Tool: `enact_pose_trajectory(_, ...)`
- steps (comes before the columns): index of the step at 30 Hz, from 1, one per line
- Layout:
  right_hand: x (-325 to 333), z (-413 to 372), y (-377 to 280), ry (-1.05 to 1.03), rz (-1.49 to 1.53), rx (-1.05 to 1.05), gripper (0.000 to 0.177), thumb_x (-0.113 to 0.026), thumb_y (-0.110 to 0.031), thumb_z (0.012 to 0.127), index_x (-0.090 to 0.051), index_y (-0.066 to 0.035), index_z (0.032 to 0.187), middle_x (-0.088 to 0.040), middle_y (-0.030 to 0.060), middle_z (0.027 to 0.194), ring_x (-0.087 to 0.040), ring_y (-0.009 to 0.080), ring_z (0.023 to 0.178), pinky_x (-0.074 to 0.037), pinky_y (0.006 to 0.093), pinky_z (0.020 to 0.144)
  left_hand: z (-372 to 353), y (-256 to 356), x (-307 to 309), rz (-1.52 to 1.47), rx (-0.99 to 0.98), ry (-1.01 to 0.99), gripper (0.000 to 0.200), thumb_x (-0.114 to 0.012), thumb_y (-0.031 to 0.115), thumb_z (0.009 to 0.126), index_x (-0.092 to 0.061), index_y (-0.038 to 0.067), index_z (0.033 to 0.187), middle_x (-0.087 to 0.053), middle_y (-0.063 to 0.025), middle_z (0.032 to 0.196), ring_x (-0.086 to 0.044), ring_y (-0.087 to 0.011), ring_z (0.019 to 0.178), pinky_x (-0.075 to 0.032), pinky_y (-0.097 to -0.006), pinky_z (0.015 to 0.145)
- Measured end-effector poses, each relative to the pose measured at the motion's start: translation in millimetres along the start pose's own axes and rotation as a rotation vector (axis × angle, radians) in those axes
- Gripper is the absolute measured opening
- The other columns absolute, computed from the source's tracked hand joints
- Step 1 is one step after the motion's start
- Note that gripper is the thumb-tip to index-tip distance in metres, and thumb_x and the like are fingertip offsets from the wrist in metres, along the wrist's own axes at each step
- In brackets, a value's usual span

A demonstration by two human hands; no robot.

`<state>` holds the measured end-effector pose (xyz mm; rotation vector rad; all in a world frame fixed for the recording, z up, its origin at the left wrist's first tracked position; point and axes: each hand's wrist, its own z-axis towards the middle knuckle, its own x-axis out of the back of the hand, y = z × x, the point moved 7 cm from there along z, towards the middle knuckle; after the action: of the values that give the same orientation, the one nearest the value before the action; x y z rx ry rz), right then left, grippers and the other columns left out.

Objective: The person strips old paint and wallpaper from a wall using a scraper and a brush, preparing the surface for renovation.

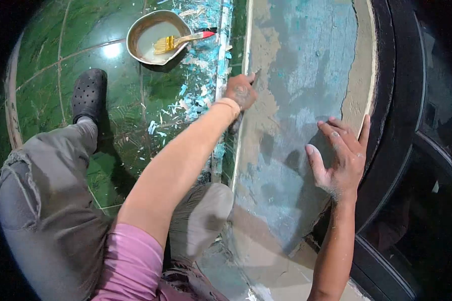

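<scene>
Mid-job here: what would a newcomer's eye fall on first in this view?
Probably the bowl at the upper left on the green tiled floor, with a red-tipped brush lying over its right rim. Next, the turquoise and white flakes scattered along the left of the patchy grey-blue panel. Then the hands: the left hand at the panel's left edge, the right hand spread near its right edge.

Patchy lt-blue, gry & beige panel (306, 65), marbled dk-grn tiles (40, 65), pink sleeve (133, 261)
</scene>
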<state>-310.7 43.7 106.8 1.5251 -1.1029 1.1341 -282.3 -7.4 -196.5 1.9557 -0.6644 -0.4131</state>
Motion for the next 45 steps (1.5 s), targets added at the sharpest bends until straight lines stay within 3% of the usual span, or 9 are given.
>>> enact_pose_trajectory(4, 2, 1, -1, 0.021, 0.005, 0.001, 0.036, -0.077, -0.025, 0.068, -0.071, -0.006, 0.099, -0.07, 0.0093, 0.091, -0.065, 0.0255, 0.101, -0.019, 0.0578, 0.117, -43, -17, -35, -0.016, -0.363, 0.207, 0.053, -0.054, 0.01, 0.078, -0.059, 0.007, 0.13, -0.065, -0.0302, 0.104, -0.064, -0.0427, 0.1, -0.05, -0.0397, 0.091)
enact_pose_trajectory(8, 0, -1, -1, -0.005, -0.011, -0.01, 0.036, -0.077, -0.025, 0.069, -0.071, -0.006, 0.099, -0.07, 0.0099, 0.091, -0.065, 0.0253, 0.101, -0.019, 0.0574, 0.117, -24, 0, -5, -0.224, 0.228, -0.165, 0.046, -0.057, 0.01, 0.082, -0.061, 0.005, 0.127, -0.064, -0.0309, 0.106, -0.065, -0.0368, 0.103, -0.049, -0.0367, 0.095)
enact_pose_trajectory(9, -1, -2, -1, 0.021, -0.01, 0.012, 0.036, -0.077, -0.024, 0.069, -0.071, -0.006, 0.099, -0.07, 0.0101, 0.091, -0.066, 0.0255, 0.101, -0.02, 0.0572, 0.117, 31, -92, -56, -0.274, 0.316, -0.233, 0.043, -0.057, 0.012, 0.084, -0.061, 0.005, 0.126, -0.067, -0.0278, 0.099, -0.068, -0.0337, 0.095, -0.052, -0.0351, 0.088)
enact_pose_trajectory(14, 3, 2, 0, 0.039, 0.023, 0.011, 0.035, -0.077, -0.022, 0.068, -0.071, -0.006, 0.099, -0.07, 0.01, 0.091, -0.066, 0.0259, 0.101, -0.019, 0.057, 0.117, -13, -31, -32, 0.167, -0.233, 0.21, 0.047, -0.056, 0.015, 0.081, -0.06, 0.0, 0.126, -0.069, -0.0243, 0.08, -0.071, -0.0317, 0.077, -0.055, -0.0341, 0.072)
enact_pose_trajectory(16, -1, -6, -1, 0.009, 0.021, 0.005, 0.036, -0.077, -0.022, 0.068, -0.071, -0.006, 0.099, -0.07, 0.0101, 0.091, -0.066, 0.0261, 0.101, -0.019, 0.057, 0.116, -16, -24, -22, -0.083, 0.175, -0.07, 0.05, -0.056, 0.014, 0.079, -0.059, -0.001, 0.126, -0.068, -0.0263, 0.086, -0.07, -0.0344, 0.085, -0.055, -0.0367, 0.075)
enact_pose_trajectory(22, 1, -2, 1, 0.009, 0.007, -0.01, 0.035, -0.076, -0.023, 0.069, -0.071, -0.006, 0.099, -0.07, 0.0097, 0.091, -0.065, 0.026, 0.102, -0.02, 0.0571, 0.116, -90, 1, -58, -0.127, -0.543, 0.409, 0.043, -0.056, 0.007, 0.079, -0.061, -0.001, 0.121, -0.068, -0.0265, 0.095, -0.068, -0.0377, 0.093, -0.053, -0.039, 0.079)
enact_pose_trajectory(28, 1, -2, 0, 0.016, -0.024, -0.001, 0.034, -0.077, -0.024, 0.069, -0.072, -0.006, 0.098, -0.07, 0.0105, 0.092, -0.065, 0.0258, 0.102, -0.021, 0.0563, 0.116, -79, -5, -59, -0.596, 0.024, -0.034, 0.048, -0.058, 0.005, 0.079, -0.058, 0.0, 0.126, -0.064, -0.0285, 0.113, -0.064, -0.0411, 0.104, -0.052, -0.0378, 0.086)
enact_pose_trajectory(32, -1, -1, 1, 0.034, -0.002, -0.011, 0.034, -0.077, -0.023, 0.069, -0.072, -0.007, 0.098, -0.07, 0.0096, 0.09, -0.066, 0.0259, 0.101, -0.022, 0.0565, 0.116, -90, 26, -50, 0.003, -0.148, 0.081, 0.052, -0.055, 0.001, 0.074, -0.057, -0.002, 0.127, -0.063, -0.0303, 0.111, -0.064, -0.0427, 0.1, -0.053, -0.0423, 0.086)
enact_pose_trajectory(45, -2, -5, 1, 0.035, -0.034, -0.009, 0.032, -0.077, -0.023, 0.07, -0.072, -0.007, 0.098, -0.071, 0.0096, 0.089, -0.066, 0.0255, 0.101, -0.022, 0.056, 0.116, -74, 12, -49, -0.216, -0.054, 0.109, 0.037, -0.061, 0.01, 0.081, -0.059, -0.003, 0.115, -0.065, -0.0268, 0.108, -0.064, -0.0412, 0.103, -0.052, -0.0406, 0.092)
